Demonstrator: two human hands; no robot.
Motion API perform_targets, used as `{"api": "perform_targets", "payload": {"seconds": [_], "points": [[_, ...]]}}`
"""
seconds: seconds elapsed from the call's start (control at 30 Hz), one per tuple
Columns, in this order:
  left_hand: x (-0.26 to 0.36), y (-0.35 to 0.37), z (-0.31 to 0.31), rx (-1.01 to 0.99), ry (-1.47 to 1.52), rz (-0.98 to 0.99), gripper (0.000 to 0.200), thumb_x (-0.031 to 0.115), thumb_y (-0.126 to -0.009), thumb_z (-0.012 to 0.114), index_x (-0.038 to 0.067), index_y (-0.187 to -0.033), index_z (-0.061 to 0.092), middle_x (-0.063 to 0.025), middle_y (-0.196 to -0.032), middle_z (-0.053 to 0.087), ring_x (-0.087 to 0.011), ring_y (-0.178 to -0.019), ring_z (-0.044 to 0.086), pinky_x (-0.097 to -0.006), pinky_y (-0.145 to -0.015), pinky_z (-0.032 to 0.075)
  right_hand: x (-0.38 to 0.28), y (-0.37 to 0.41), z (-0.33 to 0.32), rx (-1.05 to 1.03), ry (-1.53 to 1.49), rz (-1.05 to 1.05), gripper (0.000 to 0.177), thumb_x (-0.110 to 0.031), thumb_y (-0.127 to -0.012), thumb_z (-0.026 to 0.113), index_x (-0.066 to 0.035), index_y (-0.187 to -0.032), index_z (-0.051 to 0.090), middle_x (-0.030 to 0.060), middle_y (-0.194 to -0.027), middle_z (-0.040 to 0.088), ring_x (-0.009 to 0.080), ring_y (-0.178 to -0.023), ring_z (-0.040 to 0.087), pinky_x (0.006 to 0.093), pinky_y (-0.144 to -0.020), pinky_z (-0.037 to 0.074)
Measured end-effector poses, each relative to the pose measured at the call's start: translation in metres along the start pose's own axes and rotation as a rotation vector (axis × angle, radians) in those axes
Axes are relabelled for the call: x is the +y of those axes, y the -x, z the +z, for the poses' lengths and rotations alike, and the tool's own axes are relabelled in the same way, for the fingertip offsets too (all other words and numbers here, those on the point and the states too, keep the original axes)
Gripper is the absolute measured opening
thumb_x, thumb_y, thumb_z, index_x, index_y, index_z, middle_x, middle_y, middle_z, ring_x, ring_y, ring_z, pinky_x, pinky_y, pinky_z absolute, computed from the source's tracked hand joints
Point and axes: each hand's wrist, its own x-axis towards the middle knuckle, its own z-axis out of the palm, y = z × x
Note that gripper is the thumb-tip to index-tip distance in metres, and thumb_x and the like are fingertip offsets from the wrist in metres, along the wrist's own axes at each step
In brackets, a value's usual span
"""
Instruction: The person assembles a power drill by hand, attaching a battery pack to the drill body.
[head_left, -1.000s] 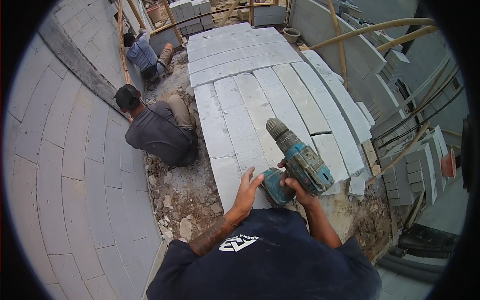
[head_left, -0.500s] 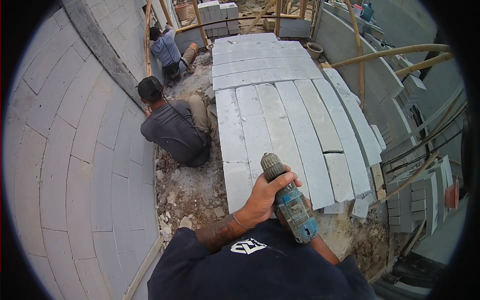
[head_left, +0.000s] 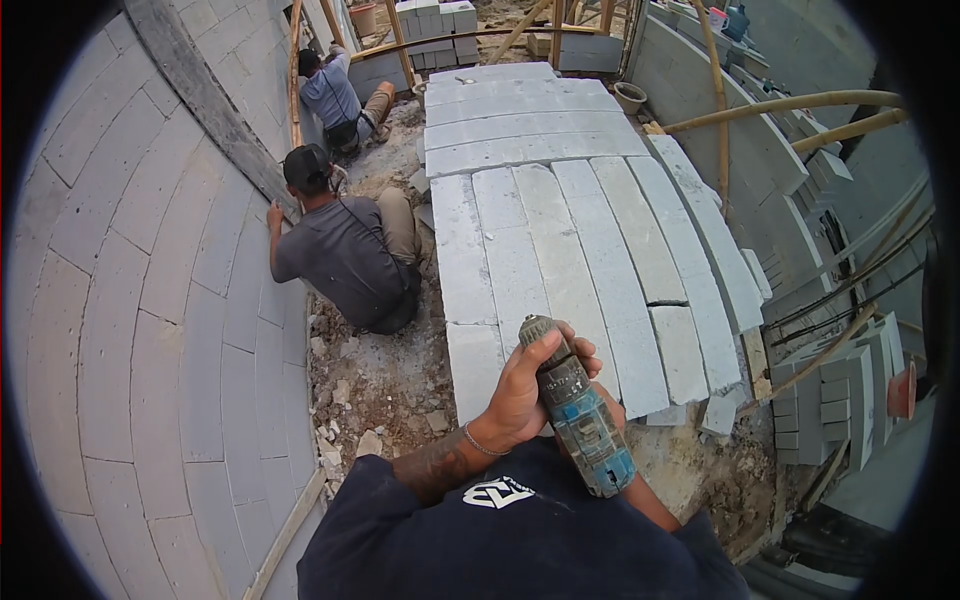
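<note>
A worn blue and grey cordless drill [head_left: 590, 435] is held up in front of my chest, its chuck pointing away from me. My left hand [head_left: 525, 385], with a bracelet at the wrist, is wrapped round the chuck end, thumb lying over it. Behind the drill's body is my right hand [head_left: 616, 408]; only a bit of it shows at the side, and the forearm comes up from below right. The handle is hidden, with my right hand around that part. Beyond the drill lies a platform of pale concrete blocks [head_left: 545, 255].
A block wall [head_left: 150, 330] rises at left. Two people, one in a dark grey shirt [head_left: 340, 255] and one in a light blue shirt [head_left: 330, 95], crouch along it on rubble ground [head_left: 385, 390]. Bamboo poles [head_left: 790, 108] and stacked blocks [head_left: 825, 400] stand right.
My left thumb and fingers have moved toward the chuck's tip, and the drill has dipped slightly. The nearer person's head has turned, and a hand is now on the wall.
</note>
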Motion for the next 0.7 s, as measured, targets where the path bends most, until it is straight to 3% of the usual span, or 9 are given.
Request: {"api": "perform_targets", "payload": {"seconds": [0.13,0.17,0.27,0.3,0.4,0.47,0.6,0.7], "points": [[-0.001,-0.002,-0.007,0.107,0.054,0.032,0.026,0.032,-0.087,0.061,0.009,-0.096,0.052,-0.0083,-0.09,0.06,-0.0229,-0.087,0.061,-0.0373,-0.078,0.052,0.003,0.005,0.0,-0.002,0.003,-0.015,0.029,-0.005,-0.073,0.069,0.0,-0.1,0.058,0.0114,-0.09,0.063,0.0218,-0.079,0.064,0.0294,-0.068,0.05],[-0.001,-0.002,-0.008,0.132,0.046,0.031,0.025,0.031,-0.087,0.059,0.009,-0.096,0.052,-0.0073,-0.089,0.059,-0.022,-0.085,0.06,-0.0383,-0.08,0.051,0.011,0.012,0.004,-0.033,-0.12,0.269,0.029,-0.008,-0.072,0.07,-0.001,-0.097,0.058,0.0105,-0.087,0.063,0.0208,-0.076,0.063,0.0288,-0.067,0.05],[-0.001,-0.004,-0.01,0.198,0.025,0.021,0.021,0.029,-0.087,0.06,0.01,-0.094,0.052,-0.0048,-0.087,0.058,-0.0203,-0.085,0.059,-0.0384,-0.082,0.049,0.025,0.023,0.01,-0.129,-0.201,0.58,0.028,-0.014,-0.069,0.07,-0.005,-0.091,0.055,0.0082,-0.083,0.061,0.0184,-0.072,0.061,0.0275,-0.064,0.048],[-0.001,-0.006,-0.011,0.212,0.015,0.022,0.02,0.028,-0.087,0.06,0.01,-0.093,0.053,-0.0041,-0.087,0.058,-0.0196,-0.086,0.059,-0.0378,-0.082,0.049,0.026,0.026,0.009,-0.18,-0.055,0.338,0.026,-0.017,-0.075,0.065,-0.008,-0.097,0.056,0.0078,-0.092,0.059,0.0213,-0.083,0.058,0.0333,-0.072,0.047],[0.0,-0.008,-0.007,0.217,-0.011,-0.001,0.019,0.027,-0.086,0.061,0.01,-0.09,0.053,-0.0031,-0.086,0.058,-0.0183,-0.086,0.058,-0.0364,-0.083,0.049,0.016,0.022,0.004,-0.225,0.21,0.024,0.021,-0.019,-0.082,0.059,-0.013,-0.102,0.057,0.0064,-0.099,0.058,0.0289,-0.095,0.054,0.0432,-0.084,0.042],[0.0,-0.009,-0.007,0.204,-0.026,-0.021,0.019,0.026,-0.086,0.061,0.01,-0.09,0.053,-0.0027,-0.085,0.057,-0.0177,-0.086,0.058,-0.0355,-0.083,0.049,0.02,0.021,0.004,-0.15,0.391,-0.231,0.02,-0.019,-0.081,0.06,-0.013,-0.1,0.058,0.0068,-0.099,0.059,0.028,-0.093,0.054,0.0428,-0.081,0.043],[-0.004,-0.011,-0.01,0.175,-0.013,-0.026,0.018,0.025,-0.086,0.062,0.01,-0.09,0.053,-0.0023,-0.086,0.057,-0.0171,-0.086,0.058,-0.0349,-0.082,0.049,0.011,0.018,-0.003,-0.203,0.415,-0.17,0.02,-0.019,-0.08,0.06,-0.013,-0.099,0.059,0.0072,-0.097,0.059,0.0277,-0.092,0.054,0.043,-0.079,0.043],[-0.002,-0.011,-0.005,0.189,-0.021,-0.032,0.018,0.024,-0.085,0.062,0.009,-0.09,0.053,-0.003,-0.087,0.058,-0.0172,-0.086,0.058,-0.0349,-0.083,0.049,0.022,0.025,0.0,-0.215,0.254,-0.08,0.021,-0.02,-0.08,0.06,-0.013,-0.099,0.058,0.0073,-0.095,0.058,0.0274,-0.091,0.055,0.0427,-0.078,0.043]]}}
